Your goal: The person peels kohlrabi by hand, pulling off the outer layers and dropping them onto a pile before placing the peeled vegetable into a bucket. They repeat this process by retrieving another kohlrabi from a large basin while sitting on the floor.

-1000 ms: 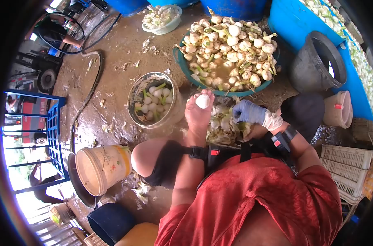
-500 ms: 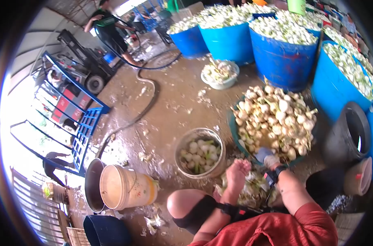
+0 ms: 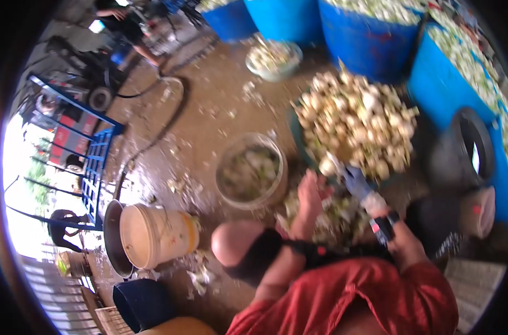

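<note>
My bare left hand is over the pile of leafy trimmings, fingers apart and nothing seen in them. My right hand, in a blue-grey glove, is closed at the near edge of a heap of pale, onion-like bulbs. A thin, pale, blade-like thing juts from its fingers beside one bulb; blur hides its exact kind. Under the heap shows the rim of a green tub. Left of my hands stands a round bucket with whiter bulbs inside.
Large blue tubs of bulbs line the back and right. A small basin holds scraps. At left are a tipped cream bucket, a blue metal frame and a hose on the wet floor. Another person stands behind.
My view has tilted down and shifted right. My right hand has moved up along the bulb heap's edge, and the thin pale thing now shows at its fingers. My left hand's fingers have spread.
</note>
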{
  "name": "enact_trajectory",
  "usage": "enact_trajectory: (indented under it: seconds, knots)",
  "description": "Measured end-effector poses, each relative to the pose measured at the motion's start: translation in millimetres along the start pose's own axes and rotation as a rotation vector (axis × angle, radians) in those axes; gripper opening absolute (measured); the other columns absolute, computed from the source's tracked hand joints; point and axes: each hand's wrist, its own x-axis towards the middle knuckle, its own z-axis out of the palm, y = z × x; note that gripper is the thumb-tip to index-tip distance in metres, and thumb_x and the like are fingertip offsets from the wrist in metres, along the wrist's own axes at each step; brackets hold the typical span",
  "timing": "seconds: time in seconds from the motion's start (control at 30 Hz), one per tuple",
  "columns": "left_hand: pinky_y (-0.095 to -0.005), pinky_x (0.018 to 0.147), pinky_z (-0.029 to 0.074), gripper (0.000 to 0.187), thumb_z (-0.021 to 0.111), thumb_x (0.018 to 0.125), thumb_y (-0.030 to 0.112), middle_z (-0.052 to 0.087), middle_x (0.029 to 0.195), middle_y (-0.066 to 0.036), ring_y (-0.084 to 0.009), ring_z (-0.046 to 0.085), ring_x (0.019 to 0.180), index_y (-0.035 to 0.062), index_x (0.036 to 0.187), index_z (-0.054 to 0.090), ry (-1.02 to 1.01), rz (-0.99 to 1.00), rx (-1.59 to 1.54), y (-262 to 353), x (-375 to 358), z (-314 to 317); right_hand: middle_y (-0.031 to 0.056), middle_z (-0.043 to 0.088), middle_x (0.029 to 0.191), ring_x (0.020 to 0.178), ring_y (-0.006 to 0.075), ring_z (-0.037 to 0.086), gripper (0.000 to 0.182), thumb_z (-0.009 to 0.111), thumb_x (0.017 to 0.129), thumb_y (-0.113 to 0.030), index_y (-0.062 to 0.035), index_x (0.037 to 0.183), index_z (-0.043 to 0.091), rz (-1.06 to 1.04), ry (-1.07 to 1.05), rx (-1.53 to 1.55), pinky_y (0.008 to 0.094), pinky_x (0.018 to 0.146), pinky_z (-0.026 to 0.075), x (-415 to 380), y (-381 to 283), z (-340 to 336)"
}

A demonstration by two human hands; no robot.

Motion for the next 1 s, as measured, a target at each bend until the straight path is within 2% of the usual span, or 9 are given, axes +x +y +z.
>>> enact_trajectory:
  seconds: [0.07,0.2,0.27,0.33,0.37,0.43,0.5,0.77,1.0]
  knots:
    - [-0.0299,0.051,0.045,0.035,0.038,0.097,0.035,0.062,0.091,-0.009,-0.0214,0.060,0.062,0.0057,0.110,0.053,-0.280,-0.022,-0.092,7,-1,3,0.0204,0.058,0.077,0.072,0.0395,0.056,0.017,0.049,0.088,-0.008,0.0012,0.099,0.057,-0.317,0.044,-0.090,0.0402,0.062,0.044,-16,-29,1]
    - [-0.0333,0.061,0.055,0.027,0.046,0.093,0.013,0.061,0.099,-0.015,-0.0282,0.064,0.073,0.0018,0.117,0.047,-0.538,0.131,-0.276,7,-11,3,0.0218,0.062,0.093,0.083,0.0375,0.060,0.022,0.050,0.088,-0.007,0.0004,0.108,0.057,-0.290,0.125,-0.037,0.0364,0.069,0.048,-33,-41,2]
    - [-0.0346,0.067,0.055,0.030,0.049,0.089,0.006,0.059,0.107,-0.014,-0.0297,0.063,0.088,0.0026,0.119,0.046,-0.513,0.159,-0.234,10,-18,4,0.0206,0.062,0.097,0.084,0.0351,0.061,0.024,0.054,0.088,-0.008,-0.0001,0.110,0.057,-0.176,0.210,-0.175,0.0342,0.072,0.049,-38,-36,-3]
    - [-0.0350,0.071,0.055,0.034,0.051,0.088,0.004,0.058,0.107,-0.012,-0.0267,0.061,0.092,0.0022,0.122,0.045,-0.431,0.234,-0.153,7,-20,3,0.0191,0.062,0.099,0.086,0.0327,0.062,0.028,0.061,0.085,-0.011,-0.0006,0.111,0.057,-0.013,0.147,0.109,0.0336,0.073,0.049,-39,-61,-15]
    - [-0.0350,0.071,0.055,0.034,0.051,0.088,0.004,0.058,0.107,-0.012,-0.0267,0.061,0.092,0.0022,0.122,0.045,-0.433,0.226,-0.153,6,-23,3,0.0173,0.062,0.096,0.084,0.0309,0.063,0.032,0.066,0.081,-0.017,-0.0011,0.107,0.058,-0.203,0.202,0.027,0.0344,0.071,0.050,-40,-71,-17]
    - [-0.0299,0.074,0.053,0.042,0.058,0.085,0.003,0.058,0.105,-0.010,-0.0155,0.058,0.090,-0.0008,0.124,0.044,-0.323,0.339,0.007,5,-29,5,0.0164,0.063,0.094,0.082,0.0307,0.063,0.031,0.068,0.079,-0.019,-0.0015,0.104,0.059,-0.246,0.207,-0.068,0.0351,0.070,0.050,-42,-85,-18]
    - [-0.0286,0.076,0.052,0.043,0.059,0.084,0.000,0.058,0.106,-0.009,-0.0141,0.058,0.090,-0.0011,0.124,0.045,-0.304,0.396,0.089,-4,-23,2,0.0138,0.063,0.086,0.075,0.0315,0.062,0.029,0.070,0.076,-0.023,-0.0029,0.096,0.062,-0.311,0.237,-0.209,0.0372,0.066,0.050,-44,-91,-14]
    - [-0.0247,0.075,0.050,0.041,0.062,0.077,-0.007,0.061,0.101,-0.009,-0.0130,0.060,0.085,-0.0024,0.116,0.052,-0.219,0.682,0.512,-10,-27,-4,0.0166,0.062,0.079,0.070,0.0345,0.060,0.013,0.063,0.075,-0.018,-0.0074,0.082,0.063,-0.164,0.118,-0.522,0.0423,0.062,0.048,-39,-91,-10]
    - [-0.0271,0.067,0.053,0.036,0.060,0.078,-0.005,0.061,0.096,-0.010,-0.0149,0.061,0.082,-0.0053,0.113,0.052,-0.313,0.310,0.165,1,-40,0,0.0183,0.062,0.074,0.070,0.0352,0.061,0.011,0.058,0.078,-0.017,-0.0065,0.080,0.061,-0.020,0.120,-0.408,0.0401,0.065,0.049,-29,-55,-17]
